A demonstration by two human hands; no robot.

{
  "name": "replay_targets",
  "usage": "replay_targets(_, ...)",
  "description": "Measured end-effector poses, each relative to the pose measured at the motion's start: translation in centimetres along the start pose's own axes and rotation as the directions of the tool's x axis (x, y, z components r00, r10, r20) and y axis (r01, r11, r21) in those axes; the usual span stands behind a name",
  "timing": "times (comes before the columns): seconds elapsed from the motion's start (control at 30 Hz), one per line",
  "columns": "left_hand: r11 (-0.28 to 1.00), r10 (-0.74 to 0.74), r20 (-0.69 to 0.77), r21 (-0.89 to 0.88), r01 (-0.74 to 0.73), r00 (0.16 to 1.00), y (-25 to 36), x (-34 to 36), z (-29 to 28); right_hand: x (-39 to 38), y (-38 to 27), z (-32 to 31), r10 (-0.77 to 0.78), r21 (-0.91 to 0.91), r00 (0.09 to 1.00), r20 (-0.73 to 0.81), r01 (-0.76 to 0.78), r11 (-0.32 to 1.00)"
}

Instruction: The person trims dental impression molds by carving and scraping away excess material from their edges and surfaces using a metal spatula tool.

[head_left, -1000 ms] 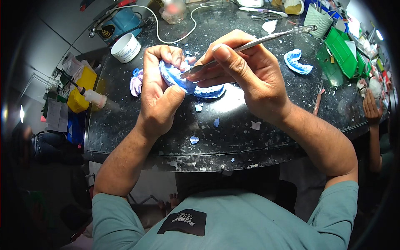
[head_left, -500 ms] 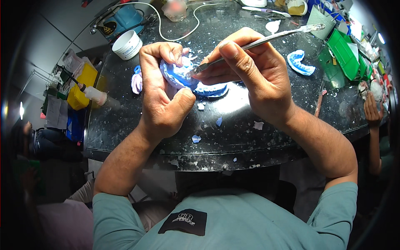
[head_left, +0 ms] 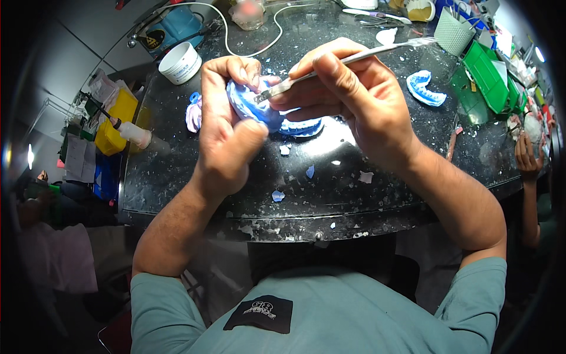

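Observation:
My left hand [head_left: 225, 133] is wrapped round a blue dental impression [head_left: 244, 101], raised over the black table. In my right hand [head_left: 359, 97] a slim metal spatula [head_left: 389, 48] is gripped like a pen. Its flat blade reaches the impression's inner side, close to my left fingertips. Behind my hands another blue dental impression [head_left: 303, 128] lies on the table, partly hidden. A pink and blue impression piece [head_left: 194, 113] rests left of my left hand. Farther right lies a blue arch-shaped impression [head_left: 425, 88].
A white tub [head_left: 180, 63] stands at the back left, near a white cable [head_left: 259, 54]. Green bins [head_left: 484, 76] and a mesh holder [head_left: 454, 32] crowd the right. Scraps dot the black table [head_left: 236, 206]. Another person's hand [head_left: 527, 154] shows at far right.
The spatula's blade has shifted left and slightly down along the impression, my right hand moving with it. My left thumb is blurred. At the far left a person in pink has moved.

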State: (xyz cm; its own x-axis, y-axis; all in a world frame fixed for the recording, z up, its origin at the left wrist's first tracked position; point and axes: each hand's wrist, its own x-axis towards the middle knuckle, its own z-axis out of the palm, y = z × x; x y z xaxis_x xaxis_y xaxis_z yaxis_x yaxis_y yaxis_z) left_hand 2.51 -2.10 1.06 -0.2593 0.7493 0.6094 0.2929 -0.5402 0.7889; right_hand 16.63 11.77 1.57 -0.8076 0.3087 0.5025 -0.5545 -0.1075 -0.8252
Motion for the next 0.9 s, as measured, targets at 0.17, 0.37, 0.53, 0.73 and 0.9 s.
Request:
replay_targets(0.17,0.768,-0.293,0.090,-0.571,0.290,0.952,0.3,-0.1,0.2,0.0,-0.6,-0.1,-0.132,-0.118,0.988,-0.081,0.122,0.985)
replay_targets(0.37,0.505,-0.460,0.225,-0.729,0.461,0.859,0.6,0.3,-0.4,0.4,0.1,-0.5,-0.261,-0.359,0.965,0.025,0.252,0.899)
replay_targets(0.53,0.636,-0.494,0.178,-0.594,0.493,0.851,0.4,0.6,0.0,0.3,0.0,-1.1,-0.245,-0.407,0.969,-0.032,0.211,0.889)
replay_targets(0.73,0.916,-0.242,0.122,-0.300,0.268,0.963,0.4,0.3,0.3,0.5,-0.2,-0.6,-0.300,-0.350,0.954,-0.014,0.276,0.895)
replay_targets(0.9,0.956,-0.214,0.158,-0.171,0.240,0.964,0.6,0.6,0.1,0.1,-0.5,-0.7,-0.297,-0.367,0.955,-0.019,0.269,0.890)
